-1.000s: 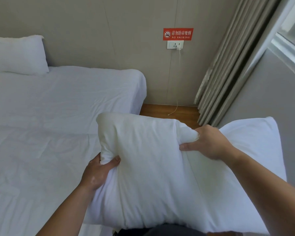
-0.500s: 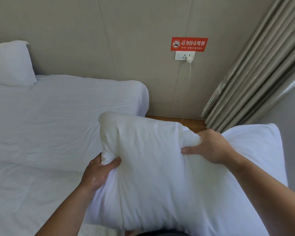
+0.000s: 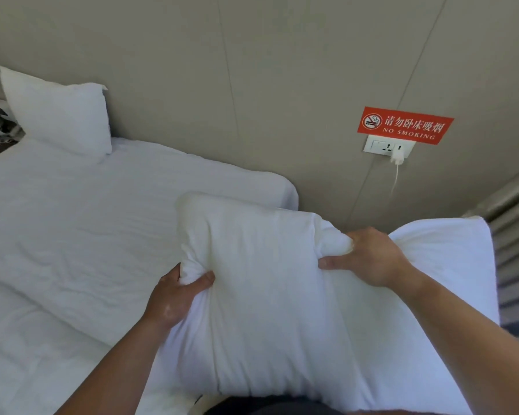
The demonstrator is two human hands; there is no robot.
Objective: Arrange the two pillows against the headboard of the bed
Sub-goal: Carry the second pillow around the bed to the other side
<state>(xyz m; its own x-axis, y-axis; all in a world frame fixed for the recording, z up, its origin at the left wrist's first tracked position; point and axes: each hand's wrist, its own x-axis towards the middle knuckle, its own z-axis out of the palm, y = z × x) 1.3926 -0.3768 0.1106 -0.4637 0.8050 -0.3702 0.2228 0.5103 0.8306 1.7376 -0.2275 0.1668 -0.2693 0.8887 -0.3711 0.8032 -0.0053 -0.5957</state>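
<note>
White cotton pillow, large and soft, held up in front of the person at the near side of the bed.

Left hand: fingers clenched on the pillow's left edge, thumb on the front face, the others wrapped behind a bunched fold of fabric. Fabric puckers just above the thumb.

Right hand: fingers closed over a pinched wad of cloth along the pillow's upper edge, thumb flat across the front, knuckles up. Part of the pillow bulges out beyond this hand to the right.

Second pillow: white, standing tilted against the beige wall at the far corner of the bed, well apart from both hands, up and to the left of the left hand's fingers.

Bed sheet: white, creased, spread beyond and to the left of the left hand.

Red sign: on the wall above the right hand, reads "NO SMOKING".

Socket: white, just under the sign, with a white charger plugged in and its cable hanging down.

Curtain: grey folds, to the right of the right hand.
</note>
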